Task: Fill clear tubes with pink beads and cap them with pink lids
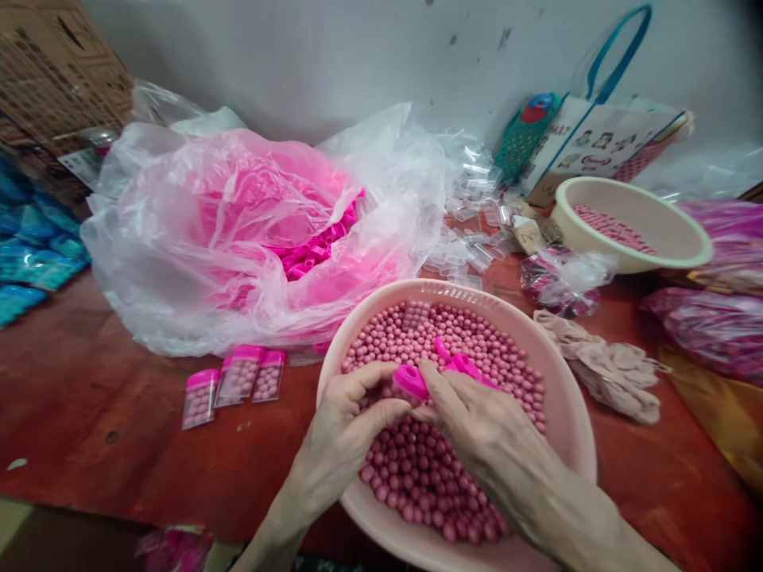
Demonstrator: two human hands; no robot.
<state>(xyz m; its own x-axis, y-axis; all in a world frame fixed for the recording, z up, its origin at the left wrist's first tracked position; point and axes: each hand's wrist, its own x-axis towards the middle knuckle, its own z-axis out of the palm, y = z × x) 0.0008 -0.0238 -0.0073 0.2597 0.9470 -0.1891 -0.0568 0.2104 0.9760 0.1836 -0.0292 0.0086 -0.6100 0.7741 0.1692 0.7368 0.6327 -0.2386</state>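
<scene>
My left hand (351, 421) is closed around a small clear container filled with pink beads, its top covered by a bright pink cap (411, 381). My right hand (474, 417) has its thumb and fingertips against that cap; some of its fingers are hidden. More pink caps (462, 365) show just beyond the right fingers, and whether they are held or lie on the beads I cannot tell. Both hands are over a pale pink basin (575, 429) full of round pink beads (429, 477). One clear container (416, 314) lies on the beads at the basin's far side.
Several filled, capped containers (242, 372) lie left of the basin. Behind them is a big plastic bag (149, 262) of pink caps. Empty clear containers (474, 250) are heaped behind the basin. At right are beige gloves (608, 365) and a cream bowl (668, 222) with beads.
</scene>
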